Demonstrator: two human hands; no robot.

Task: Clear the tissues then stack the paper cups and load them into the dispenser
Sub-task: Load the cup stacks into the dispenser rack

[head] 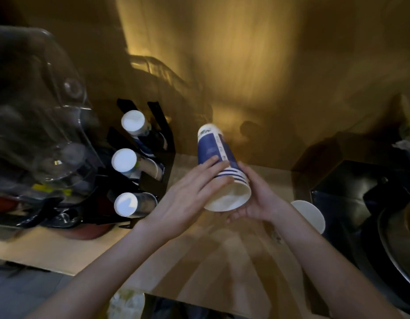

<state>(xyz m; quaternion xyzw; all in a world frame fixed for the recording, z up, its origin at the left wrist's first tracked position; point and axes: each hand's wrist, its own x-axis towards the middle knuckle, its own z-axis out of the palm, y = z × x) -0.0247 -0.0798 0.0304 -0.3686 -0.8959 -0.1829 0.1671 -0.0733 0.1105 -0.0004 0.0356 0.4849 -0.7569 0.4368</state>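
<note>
A stack of blue and white paper cups [216,155] is held tilted above the counter, open mouth toward me and base pointing up and away. My left hand [190,194] grips its side from the left, fingers across the blue wall. My right hand [254,199] cups the rim end from the right and below. To the left stands the black cup dispenser [162,143] with three slanted rows of cups, white bases facing me. A single white cup [311,215] lies on the counter just right of my right wrist.
A clear plastic lidded container [45,116] and dark clutter fill the far left. A black box [351,187] and a round metal tray [397,245] sit at the right. The wooden counter [222,261] runs beneath my arms, and something pale [128,302] lies below its front edge.
</note>
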